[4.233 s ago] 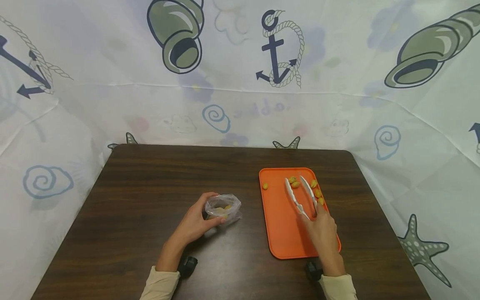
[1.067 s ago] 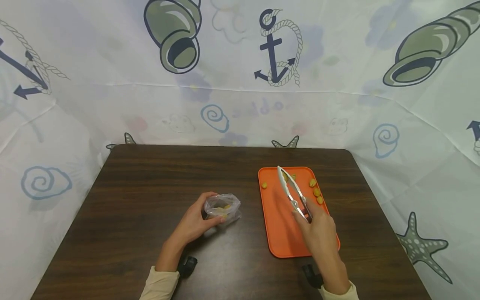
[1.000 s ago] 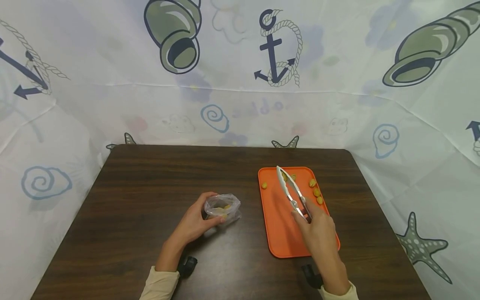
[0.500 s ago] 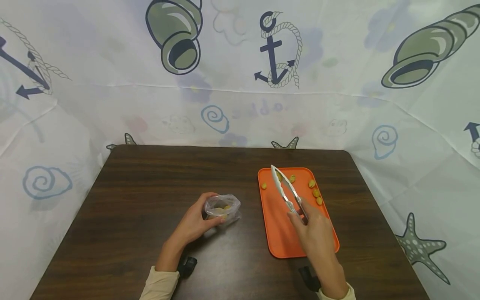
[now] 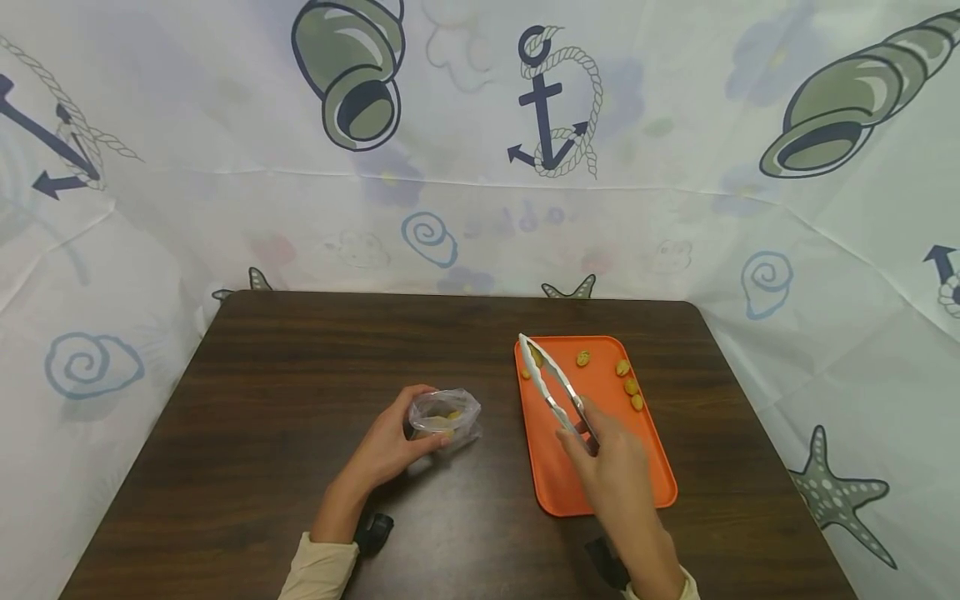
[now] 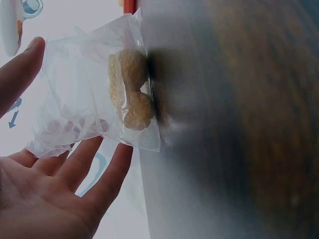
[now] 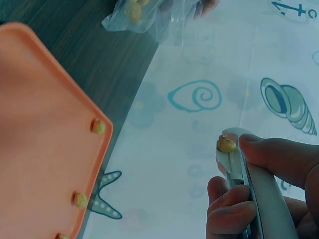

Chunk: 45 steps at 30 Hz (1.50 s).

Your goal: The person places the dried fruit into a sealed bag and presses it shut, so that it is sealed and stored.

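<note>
My left hand (image 5: 386, 446) holds a clear plastic bag (image 5: 447, 408) upright on the table, its mouth spread open, thumb on one side and fingers on the other. Round yellow-brown snack pieces (image 6: 132, 74) lie at the bottom of the bag in the left wrist view. My right hand (image 5: 618, 471) grips metal tongs (image 5: 551, 400) with pale tips over the left part of the orange tray (image 5: 551, 487). Between the tong tips is one snack piece (image 7: 227, 144), raised above the tray. The tongs partly overlap another piece (image 5: 526, 374) near the tray's left rim.
Several more snack pieces (image 5: 632, 387) lie along the tray's right rim, and one piece (image 5: 582, 358) is near its far edge. The tray rests on the right side of the dark wooden table (image 5: 300, 358). A patterned white cloth (image 5: 480, 225) hangs behind the table.
Earlier the tongs stood spread around pieces at the tray's far edge. They then closed on one, and my right hand has moved it leftward. My left hand and the bag have stayed in place.
</note>
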Each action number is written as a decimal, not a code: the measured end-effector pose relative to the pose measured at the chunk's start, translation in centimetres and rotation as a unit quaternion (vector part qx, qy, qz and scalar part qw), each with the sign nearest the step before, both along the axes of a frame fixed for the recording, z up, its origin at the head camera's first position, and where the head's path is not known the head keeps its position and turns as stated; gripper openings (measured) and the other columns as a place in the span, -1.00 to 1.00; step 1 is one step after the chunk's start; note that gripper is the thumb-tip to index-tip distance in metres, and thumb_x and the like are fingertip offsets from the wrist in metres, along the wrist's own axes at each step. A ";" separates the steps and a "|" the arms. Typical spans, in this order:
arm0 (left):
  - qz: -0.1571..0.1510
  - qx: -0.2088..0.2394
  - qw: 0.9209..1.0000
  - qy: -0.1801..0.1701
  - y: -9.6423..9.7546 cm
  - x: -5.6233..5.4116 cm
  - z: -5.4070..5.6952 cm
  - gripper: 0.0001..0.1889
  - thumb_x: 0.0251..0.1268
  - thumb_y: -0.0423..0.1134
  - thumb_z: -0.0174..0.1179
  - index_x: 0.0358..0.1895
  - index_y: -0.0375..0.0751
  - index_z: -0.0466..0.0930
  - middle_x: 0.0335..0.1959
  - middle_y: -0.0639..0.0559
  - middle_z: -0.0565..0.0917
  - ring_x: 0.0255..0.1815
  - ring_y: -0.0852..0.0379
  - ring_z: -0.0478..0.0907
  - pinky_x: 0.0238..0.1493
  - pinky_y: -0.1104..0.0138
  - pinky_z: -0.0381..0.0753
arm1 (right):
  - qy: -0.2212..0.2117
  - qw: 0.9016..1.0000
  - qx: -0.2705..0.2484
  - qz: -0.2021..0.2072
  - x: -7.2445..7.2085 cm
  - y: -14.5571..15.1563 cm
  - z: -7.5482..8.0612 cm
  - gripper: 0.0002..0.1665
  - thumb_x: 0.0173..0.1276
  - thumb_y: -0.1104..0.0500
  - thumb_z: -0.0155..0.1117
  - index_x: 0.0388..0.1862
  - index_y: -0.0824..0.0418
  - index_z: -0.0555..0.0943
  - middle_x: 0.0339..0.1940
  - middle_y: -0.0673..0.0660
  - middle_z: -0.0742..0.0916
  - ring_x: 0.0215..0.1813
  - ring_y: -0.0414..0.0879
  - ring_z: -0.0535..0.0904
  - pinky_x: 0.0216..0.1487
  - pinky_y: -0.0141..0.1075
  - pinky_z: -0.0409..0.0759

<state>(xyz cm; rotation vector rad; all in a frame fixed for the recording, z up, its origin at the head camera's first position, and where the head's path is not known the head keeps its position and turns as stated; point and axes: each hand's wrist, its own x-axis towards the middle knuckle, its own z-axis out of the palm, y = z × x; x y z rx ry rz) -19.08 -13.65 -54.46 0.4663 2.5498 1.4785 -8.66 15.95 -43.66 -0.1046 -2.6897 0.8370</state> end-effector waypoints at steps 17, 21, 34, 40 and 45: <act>0.002 0.000 1.000 0.004 0.1 0.0 -0.2 -0.19 0.09 0.10 0.57 0.41 0.16 0.36 0.24 -0.04 0.63 0.16 -0.01 0.57 0.17 0.00 0.49 | 0.023 0.999 0.022 0.032 0.5 -2.1 -0.4 -0.52 0.25 0.15 0.57 0.13 0.22 0.69 -0.39 0.01 0.69 -0.51 -0.27 0.38 -0.50 -0.43 0.37; 0.005 0.000 1.000 0.000 0.2 0.0 -0.1 -0.18 0.08 0.08 0.57 0.42 0.18 0.36 0.24 -0.03 0.63 0.16 -0.01 0.57 0.18 0.01 0.49 | 0.026 0.999 0.027 0.036 0.6 -2.5 -0.6 -0.54 0.22 0.16 0.59 0.09 0.18 0.68 -0.42 -0.01 0.67 -0.50 -0.28 0.36 -0.49 -0.43 0.34; 0.006 0.003 1.000 0.001 0.1 0.0 -0.2 -0.17 0.06 0.06 0.59 0.41 0.19 0.36 0.25 -0.02 0.62 0.18 -0.01 0.57 0.20 -0.01 0.48 | 0.017 0.998 0.038 0.055 0.7 -3.7 -0.9 -0.54 0.22 0.15 0.59 0.10 0.13 0.67 -0.36 -0.02 0.72 -0.45 -0.28 0.41 -0.42 -0.40 0.36; 0.004 0.007 1.000 0.003 0.1 0.1 -0.3 -0.18 0.07 0.07 0.59 0.41 0.18 0.36 0.24 -0.02 0.64 0.16 0.00 0.58 0.19 0.00 0.49 | 0.035 0.996 0.046 0.072 0.6 -4.3 -1.5 -0.50 0.17 0.18 0.62 0.09 0.15 0.68 -0.48 -0.04 0.62 -0.47 -0.29 0.36 -0.45 -0.41 0.34; 0.001 0.007 1.000 0.012 0.1 0.0 -0.3 -0.19 0.08 0.08 0.58 0.41 0.17 0.36 0.22 -0.02 0.65 0.15 0.00 0.59 0.17 0.00 0.51 | 0.035 0.994 0.058 0.080 0.4 -4.8 -2.0 -0.45 0.16 0.16 0.63 0.14 0.14 0.68 -0.47 0.00 0.63 -0.45 -0.25 0.42 -0.42 -0.38 0.41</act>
